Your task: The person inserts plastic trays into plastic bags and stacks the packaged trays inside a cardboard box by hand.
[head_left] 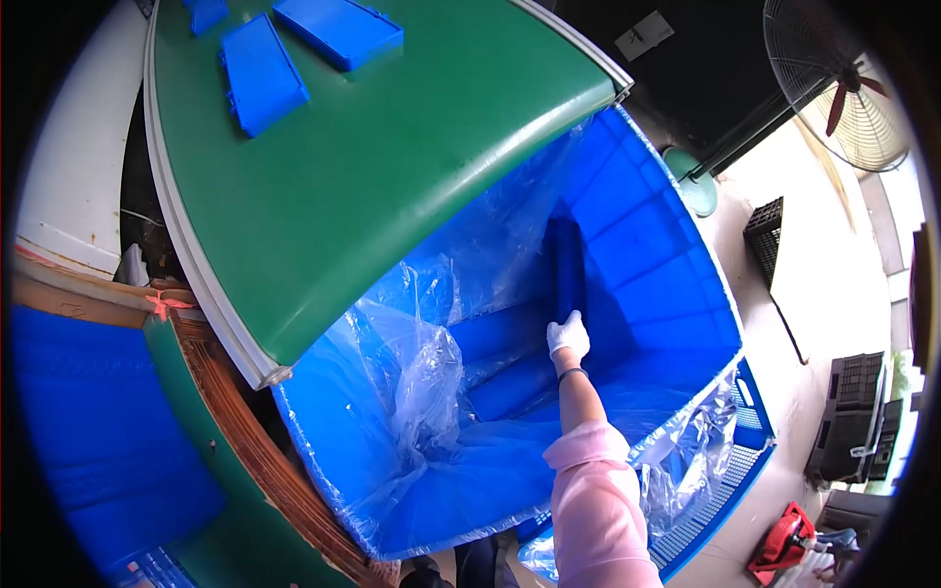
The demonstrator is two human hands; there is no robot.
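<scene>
My right hand, in a white glove with a pink sleeve behind it, reaches down inside a large blue bin. Its fingers are closed at the near end of a long, dark blue plastic piece, which stands tilted against the bin's inner wall. Clear plastic film lines the bin and bunches up on its left side. Beneath the hand, more long blue pieces lie at the bottom, partly under the film. My left hand is out of view.
A green conveyor belt ends over the bin's far left edge, carrying blue plastic parts. A blue perforated crate stands beside the bin at lower right. To the right are a fan and black crates.
</scene>
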